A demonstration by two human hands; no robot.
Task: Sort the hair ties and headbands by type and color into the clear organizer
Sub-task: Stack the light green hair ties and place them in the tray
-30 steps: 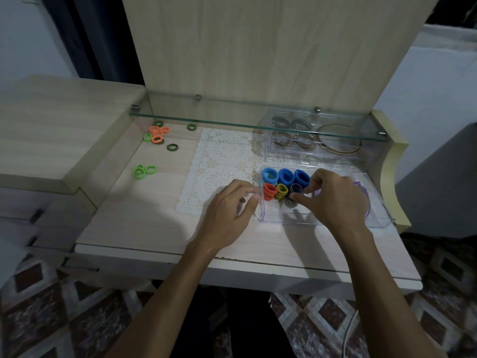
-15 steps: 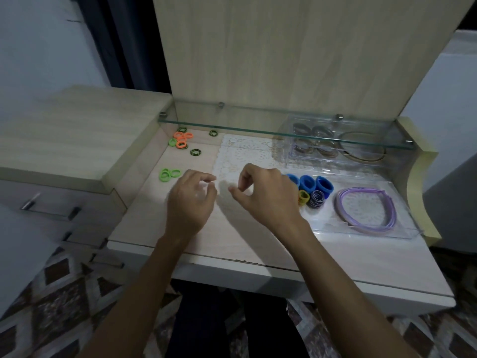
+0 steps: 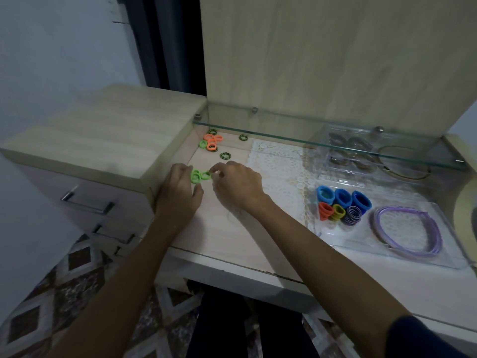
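While both hands meet over the small cluster of light green hair ties (image 3: 199, 176) at centre left of the frame, the right hand (image 3: 238, 186) pinches the rightmost tie between thumb and fingertips, and the left hand (image 3: 178, 192) curls beside the cluster with its fingers touching the left edge; whether it actually grips a tie cannot be told. The step in hand looks like gathering this green group for transfer.

Above them, toward the upper centre, lie more loose ties: an orange bunch (image 3: 213, 141) with 1 light green tie among it and 3 dark green ones (image 3: 225, 155) scattered near the glass shelf (image 3: 335, 143).

At the right of the frame the clear organizer (image 3: 402, 257) already holds 3 blue ties (image 3: 343, 198) in its back row, then orange, yellow-green and striped purple ties in front, and a purple headband (image 3: 402, 229) in the wide section.

The next move probably calls for lifting all the green ties together and carrying them rightward across the lace mat (image 3: 278, 164) to an unused compartment.
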